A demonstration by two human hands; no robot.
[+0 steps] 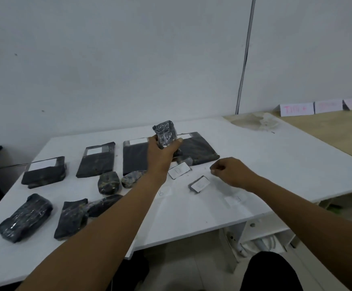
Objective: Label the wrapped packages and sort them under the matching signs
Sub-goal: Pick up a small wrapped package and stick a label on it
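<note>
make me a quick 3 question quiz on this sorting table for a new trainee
1. True or false: the left hand grips a wrapped package lifted off the white table.
2. Which letter shows on the small card just right of the left wrist? A) D B) K C) S
3. Fill in: the right hand has its fingers ____ and holds no package.

Key: 1 true; 2 A; 3 curled
</note>
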